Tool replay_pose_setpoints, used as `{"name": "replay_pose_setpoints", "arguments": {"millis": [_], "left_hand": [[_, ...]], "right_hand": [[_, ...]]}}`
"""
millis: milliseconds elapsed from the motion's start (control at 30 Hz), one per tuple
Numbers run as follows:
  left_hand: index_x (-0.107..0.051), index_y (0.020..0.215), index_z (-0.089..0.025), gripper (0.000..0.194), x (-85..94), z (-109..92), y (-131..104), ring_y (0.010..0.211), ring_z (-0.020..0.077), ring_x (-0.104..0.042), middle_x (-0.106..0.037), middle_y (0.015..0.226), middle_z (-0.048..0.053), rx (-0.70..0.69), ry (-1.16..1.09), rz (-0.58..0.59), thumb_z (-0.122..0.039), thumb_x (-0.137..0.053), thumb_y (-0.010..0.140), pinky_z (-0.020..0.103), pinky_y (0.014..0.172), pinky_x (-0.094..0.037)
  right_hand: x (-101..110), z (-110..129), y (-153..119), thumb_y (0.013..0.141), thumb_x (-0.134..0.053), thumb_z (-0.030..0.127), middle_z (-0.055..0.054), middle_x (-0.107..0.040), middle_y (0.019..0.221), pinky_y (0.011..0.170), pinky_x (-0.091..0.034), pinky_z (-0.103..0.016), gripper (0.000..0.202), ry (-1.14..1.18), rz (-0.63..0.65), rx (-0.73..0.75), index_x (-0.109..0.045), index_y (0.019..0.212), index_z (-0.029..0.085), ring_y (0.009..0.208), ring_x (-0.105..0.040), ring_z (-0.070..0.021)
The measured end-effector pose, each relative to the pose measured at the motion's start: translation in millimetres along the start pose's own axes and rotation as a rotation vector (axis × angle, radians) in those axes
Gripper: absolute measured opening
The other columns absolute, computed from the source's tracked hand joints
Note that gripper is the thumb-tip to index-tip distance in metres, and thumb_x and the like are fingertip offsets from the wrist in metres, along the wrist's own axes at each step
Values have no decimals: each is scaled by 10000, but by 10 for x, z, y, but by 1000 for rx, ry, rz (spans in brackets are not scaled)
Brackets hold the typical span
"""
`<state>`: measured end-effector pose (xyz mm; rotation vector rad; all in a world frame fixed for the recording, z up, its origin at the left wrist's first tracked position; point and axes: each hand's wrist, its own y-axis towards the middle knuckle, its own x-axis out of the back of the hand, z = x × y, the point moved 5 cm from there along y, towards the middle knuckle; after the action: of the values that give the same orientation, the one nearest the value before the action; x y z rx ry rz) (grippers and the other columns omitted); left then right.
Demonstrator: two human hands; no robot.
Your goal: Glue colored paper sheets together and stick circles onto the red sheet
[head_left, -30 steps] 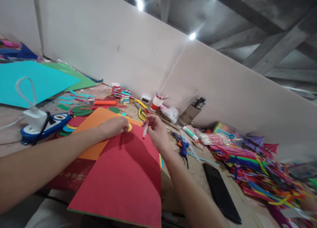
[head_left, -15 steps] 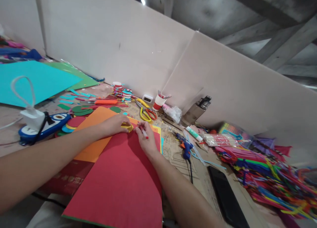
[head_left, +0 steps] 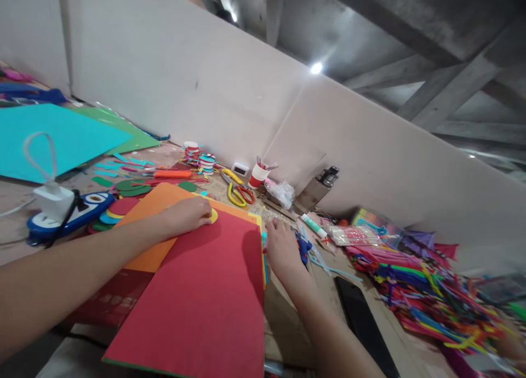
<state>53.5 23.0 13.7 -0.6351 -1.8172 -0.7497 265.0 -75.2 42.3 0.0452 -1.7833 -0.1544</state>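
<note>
My left hand [head_left: 192, 212] is closed at the top of the red sheet [head_left: 209, 290], its fingers and thumb on a yellow paper disc [head_left: 214, 216] that shows only in part. Orange paper [head_left: 143, 252] lies under that hand and beside the red sheet. Just past the sheet's right edge is my right hand [head_left: 283, 247], palm down with curled fingers. A small red end of the marker pen [head_left: 265, 250] shows at its inner side; the rest is hidden. The blue glue gun [head_left: 304, 246] lies right behind this hand, partly covered.
Yellow-handled pliers [head_left: 235, 194], a paper cup with tools [head_left: 258, 175] and a glue stick [head_left: 314, 225] stand or lie farther back. On the right are a black phone [head_left: 364, 328] and piled pipe cleaners [head_left: 427, 290]. A power strip [head_left: 69, 219] sits at left.
My right hand has moved right, off the red sheet to beside the glue gun, and the pen is now mostly hidden. The left hand stays at the yellow disc. The view has shifted slightly.
</note>
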Motion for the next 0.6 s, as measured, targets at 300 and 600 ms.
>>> {"name": "replay_pose_setpoints", "arguments": {"millis": [300, 600], "left_hand": [[-693, 869, -143, 296, -149, -38, -9, 882, 245, -616, -678, 949, 123, -47, 120, -32, -353, -489, 914, 345, 771, -439], [-686, 877, -139, 303, -132, -49, -16, 889, 245, -614, -672, 951, 120, -45, 117, -34, -371, -495, 914, 346, 771, -443]], "right_hand": [[-191, -55, -279, 833, -506, 67, -228, -546, 1280, 876, -428, -423, 433, -177, 185, -41, -561, 1261, 99, 1138, -531, -341], [-190, -117, -283, 805, -490, 30, -161, -583, 1223, 878, -416, -359, 496, -80, 155, -37, -543, 1283, 150, 1120, -531, -285]]}}
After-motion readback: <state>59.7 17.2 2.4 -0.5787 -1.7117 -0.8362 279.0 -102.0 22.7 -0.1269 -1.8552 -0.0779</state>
